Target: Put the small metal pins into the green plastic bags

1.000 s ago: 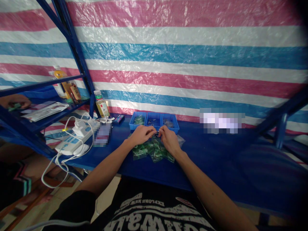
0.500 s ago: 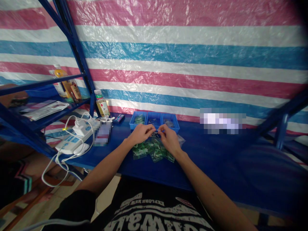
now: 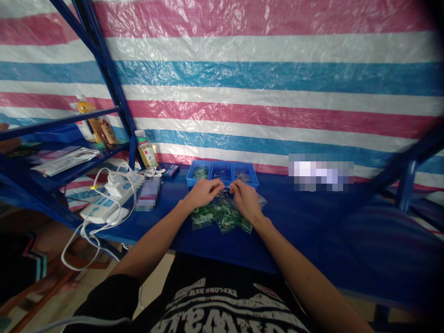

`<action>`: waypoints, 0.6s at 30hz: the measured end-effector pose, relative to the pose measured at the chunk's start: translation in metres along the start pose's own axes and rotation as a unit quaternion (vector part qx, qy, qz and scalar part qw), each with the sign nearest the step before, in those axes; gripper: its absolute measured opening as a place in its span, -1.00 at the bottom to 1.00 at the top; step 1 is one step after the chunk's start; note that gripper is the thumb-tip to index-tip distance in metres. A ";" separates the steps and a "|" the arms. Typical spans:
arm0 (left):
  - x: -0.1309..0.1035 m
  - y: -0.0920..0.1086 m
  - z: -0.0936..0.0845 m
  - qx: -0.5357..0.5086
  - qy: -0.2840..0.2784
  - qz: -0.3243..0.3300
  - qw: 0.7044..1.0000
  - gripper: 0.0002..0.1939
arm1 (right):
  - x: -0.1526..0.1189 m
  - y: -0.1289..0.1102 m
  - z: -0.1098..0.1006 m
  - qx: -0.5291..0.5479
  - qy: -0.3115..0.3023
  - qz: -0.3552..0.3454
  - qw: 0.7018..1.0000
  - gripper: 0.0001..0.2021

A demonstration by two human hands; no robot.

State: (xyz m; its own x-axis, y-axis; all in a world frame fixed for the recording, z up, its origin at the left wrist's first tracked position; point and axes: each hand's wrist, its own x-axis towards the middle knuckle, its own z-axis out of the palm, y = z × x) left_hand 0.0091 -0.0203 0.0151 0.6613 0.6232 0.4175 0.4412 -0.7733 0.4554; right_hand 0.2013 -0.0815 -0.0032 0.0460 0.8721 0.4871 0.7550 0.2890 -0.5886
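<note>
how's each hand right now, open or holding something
Left hand: pinched closed, contents too small to tell.
Right hand: pinched closed, contents also unclear.

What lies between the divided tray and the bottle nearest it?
In the head view: a small blue box left of the tray, then crumpled scraps by the bottle.

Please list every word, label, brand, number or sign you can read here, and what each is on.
"EXPLORE NEW": on the black shirt.
Larger white lettering on the same shirt: distorted and cut off, not fully readable.
Bottle on the desk, small blue box, printed sheet: print too small or blurred to read.
</note>
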 end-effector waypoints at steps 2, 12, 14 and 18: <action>0.000 0.000 0.001 0.000 0.002 0.001 1.000 -0.70 | 0.000 0.001 0.000 -0.002 -0.003 0.011 1.000 -0.71; 0.000 -0.001 -0.001 0.006 -0.002 -0.006 1.000 -0.70 | 0.001 0.002 0.004 0.036 0.002 -0.018 0.999 -0.91; 0.001 -0.002 0.000 0.009 -0.004 -0.004 1.000 -0.69 | 0.001 0.002 0.003 0.025 0.002 -0.005 1.000 -0.90; 0.001 -0.003 0.000 0.007 -0.002 -0.005 1.000 -0.69 | 0.001 0.003 0.002 -0.005 -0.002 0.009 1.000 -0.78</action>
State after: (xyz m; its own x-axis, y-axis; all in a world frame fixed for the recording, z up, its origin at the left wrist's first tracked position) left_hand 0.0089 -0.0176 0.0140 0.6593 0.6306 0.4094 0.4560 -0.7683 0.4492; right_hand 0.2024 -0.0789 -0.0056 0.0569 0.8788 0.4737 0.7606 0.2692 -0.5907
